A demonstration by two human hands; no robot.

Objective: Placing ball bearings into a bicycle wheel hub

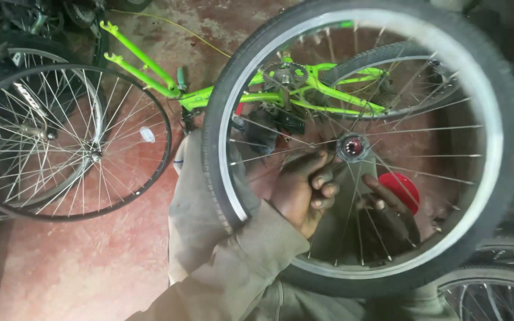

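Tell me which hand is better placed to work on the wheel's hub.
Probably the left hand: its fingertips sit beside the silver metal hub on the near side, while the right hand sits lower, behind the spokes.

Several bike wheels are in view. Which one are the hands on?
The big tyred wheel held upright in front: left hand near its hub, right hand behind the spokes. The others lie untouched.
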